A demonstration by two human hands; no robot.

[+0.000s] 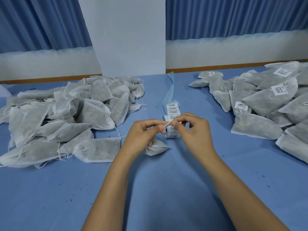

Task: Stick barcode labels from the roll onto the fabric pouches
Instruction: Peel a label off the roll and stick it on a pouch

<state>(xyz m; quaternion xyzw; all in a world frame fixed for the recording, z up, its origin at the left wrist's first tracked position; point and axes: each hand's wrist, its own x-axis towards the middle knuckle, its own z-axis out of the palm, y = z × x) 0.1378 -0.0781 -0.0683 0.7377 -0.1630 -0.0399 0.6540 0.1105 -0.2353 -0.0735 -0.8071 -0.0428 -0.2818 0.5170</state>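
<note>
A strip of barcode labels [172,110] on blue backing lies in the middle of the table. My left hand [141,132] holds a white fabric pouch [155,148] under its palm while its thumb and fingers pinch the pouch's drawstring. My right hand [191,129] pinches a small barcode label [169,123] at the same spot, just above the strip. A heap of unlabelled pouches [66,117] lies at the left. A heap of labelled pouches [270,100] lies at the right.
The blue table cloth [150,189] stretches bare toward me, with small dark specks on it. Empty blue backing tape [170,87] trails away toward a white pillar [130,39]. Blue curtains hang behind the table.
</note>
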